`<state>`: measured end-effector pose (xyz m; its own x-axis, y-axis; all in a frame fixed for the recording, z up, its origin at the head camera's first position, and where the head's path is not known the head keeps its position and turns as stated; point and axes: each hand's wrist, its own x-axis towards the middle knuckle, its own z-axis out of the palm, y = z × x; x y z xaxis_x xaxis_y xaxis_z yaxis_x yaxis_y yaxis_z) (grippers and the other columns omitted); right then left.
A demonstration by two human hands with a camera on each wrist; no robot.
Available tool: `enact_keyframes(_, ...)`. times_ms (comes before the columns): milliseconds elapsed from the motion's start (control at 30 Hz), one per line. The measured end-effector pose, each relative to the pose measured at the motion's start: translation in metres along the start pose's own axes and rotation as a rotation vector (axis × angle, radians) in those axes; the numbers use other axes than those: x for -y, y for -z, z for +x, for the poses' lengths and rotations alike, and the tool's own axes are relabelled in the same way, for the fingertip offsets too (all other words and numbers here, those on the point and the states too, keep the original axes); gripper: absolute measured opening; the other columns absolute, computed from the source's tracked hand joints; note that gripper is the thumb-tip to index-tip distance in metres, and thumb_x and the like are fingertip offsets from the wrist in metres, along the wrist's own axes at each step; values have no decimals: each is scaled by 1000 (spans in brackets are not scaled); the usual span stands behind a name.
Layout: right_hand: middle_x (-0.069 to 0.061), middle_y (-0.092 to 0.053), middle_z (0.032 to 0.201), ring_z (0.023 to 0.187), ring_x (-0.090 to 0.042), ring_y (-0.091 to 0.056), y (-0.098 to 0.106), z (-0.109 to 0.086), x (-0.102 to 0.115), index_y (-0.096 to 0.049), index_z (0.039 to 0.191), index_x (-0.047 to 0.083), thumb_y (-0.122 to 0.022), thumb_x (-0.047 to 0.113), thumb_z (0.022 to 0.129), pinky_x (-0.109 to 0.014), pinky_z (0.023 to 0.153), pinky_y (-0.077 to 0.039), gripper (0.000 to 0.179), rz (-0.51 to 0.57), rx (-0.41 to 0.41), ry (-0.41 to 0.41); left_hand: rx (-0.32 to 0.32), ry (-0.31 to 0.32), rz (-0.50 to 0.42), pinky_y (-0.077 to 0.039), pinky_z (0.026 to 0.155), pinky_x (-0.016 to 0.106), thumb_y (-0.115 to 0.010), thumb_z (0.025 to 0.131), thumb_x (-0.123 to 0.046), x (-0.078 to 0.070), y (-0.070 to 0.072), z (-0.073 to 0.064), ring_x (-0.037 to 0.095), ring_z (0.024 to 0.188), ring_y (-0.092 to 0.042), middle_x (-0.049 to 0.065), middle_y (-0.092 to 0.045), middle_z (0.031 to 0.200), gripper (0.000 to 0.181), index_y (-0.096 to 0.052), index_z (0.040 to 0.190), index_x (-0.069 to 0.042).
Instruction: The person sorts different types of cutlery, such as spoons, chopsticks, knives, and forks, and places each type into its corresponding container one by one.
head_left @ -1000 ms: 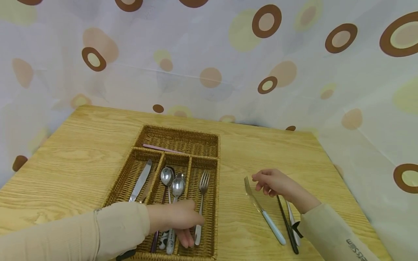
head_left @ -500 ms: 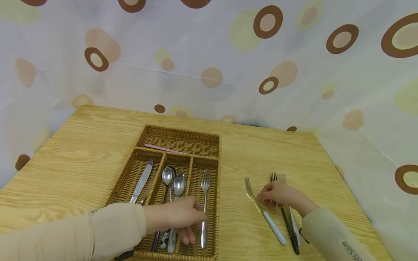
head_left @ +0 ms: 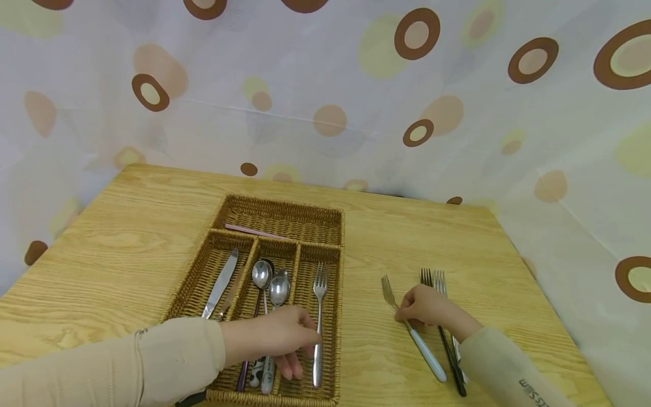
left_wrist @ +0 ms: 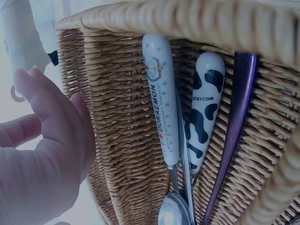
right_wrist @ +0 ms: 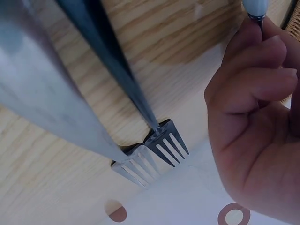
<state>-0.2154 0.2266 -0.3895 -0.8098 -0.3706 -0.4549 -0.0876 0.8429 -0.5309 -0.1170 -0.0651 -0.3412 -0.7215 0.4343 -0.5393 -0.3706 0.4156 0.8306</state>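
My right hand pinches the neck of a fork with a pale blue handle, which lies slanted at the right of the table. Just beyond that hand are a black fork and a silver fork, partly hidden by the hand and sleeve. Over the wicker cutlery tray, my left hand hangs with loosely bent fingers and holds nothing. Its fingertips overlap a silver fork in the right compartment. Spoons with patterned handles and a purple handle fill the middle compartment.
A table knife and another knife partly under the sleeve lie in the tray's left compartment. One pink stick rests in the long back compartment. Behind the wooden table hangs a dotted cloth.
My right hand has come down and moved left onto the pale blue-handled fork, now pinching its neck. The silver fork in the tray has shifted slightly; my left hand stays above it.
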Motion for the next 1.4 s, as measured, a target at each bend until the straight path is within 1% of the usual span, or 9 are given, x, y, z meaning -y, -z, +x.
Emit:
enact_keyframes(200, 5, -46, 51, 45, -6, -36, 5, -1, 4, -56, 61, 7, -65, 11, 86, -18, 44, -31, 26, 38, 15, 0, -16, -4, -1, -51, 43, 20, -54, 92, -15, 1, -1, 0, 7, 44, -55, 12, -65, 86, 24, -53, 108, 3)
enact_keyframes(300, 2, -48, 57, 47, -8, -37, 9, -2, 8, -56, 68, 4, -58, 10, 90, -18, 44, -30, 23, 68, 44, 8, -19, -5, -2, -51, 43, 20, -54, 91, -15, 1, -1, 0, 7, 44, -55, 12, -65, 85, 23, -53, 106, 2)
enact_keyframes(467, -2, -47, 64, 49, -10, -38, 13, -5, 12, -46, 84, 2, -41, 10, 99, -21, 45, -30, 18, 173, 84, -19, -18, -9, -2, -51, 43, 20, -54, 91, -15, 1, -1, 0, 7, 44, -55, 12, -65, 85, 21, -53, 105, 1)
enact_keyframes(533, -2, -47, 63, 50, -11, -38, 15, -5, 13, -47, 87, 1, -36, 12, 99, -22, 46, -31, 20, 225, 89, -44, -17, -9, -3, -51, 43, 20, -53, 91, -14, 1, -1, 0, 7, 44, -55, 12, -65, 85, 21, -53, 105, 2)
enact_keyframes(667, -1, -49, 63, 53, -11, -38, 17, -3, 14, -53, 86, 1, -31, 16, 99, -23, 48, -32, 30, 315, 84, -71, -13, -8, -4, -50, 42, 19, -53, 92, -14, 1, -1, 0, 7, 44, -55, 12, -66, 85, 21, -53, 106, 2)
enact_keyframes(733, 0, -53, 67, 54, -12, -39, 18, -2, 15, -54, 85, 2, -30, 18, 98, -23, 48, -33, 31, 363, 69, -73, -12, -9, -4, -50, 42, 19, -53, 92, -14, 1, 0, 0, 7, 44, -55, 12, -65, 86, 21, -53, 106, 2)
enact_keyframes(867, 0, -58, 71, 58, -11, -41, 20, 0, 16, -53, 90, 1, -31, 17, 97, -23, 50, -35, 29, 453, 55, -46, -12, -7, -5, -51, 43, 20, -53, 91, -14, 2, -1, 0, 7, 44, -55, 12, -65, 86, 21, -53, 106, 1)
enact_keyframes(1100, 7, -61, 77, 62, -4, -43, 26, 0, 16, -49, 110, -8, -26, 18, 103, -19, 54, -37, 36, 550, 145, 50, -18, -5, -4, -51, 43, 20, -54, 91, -15, 2, -1, 0, 7, 44, -54, 12, -64, 85, 19, -53, 103, 0)
enact_keyframes(1400, 7, -67, 83, 63, -1, -45, 29, -2, 19, -55, 106, 0, -33, 23, 103, -16, 56, -38, 32, 659, 214, 116, -20, -12, -9, -50, 43, 19, -53, 91, -14, 2, -1, 1, 6, 44, -54, 12, -64, 85, 18, -54, 101, 0)
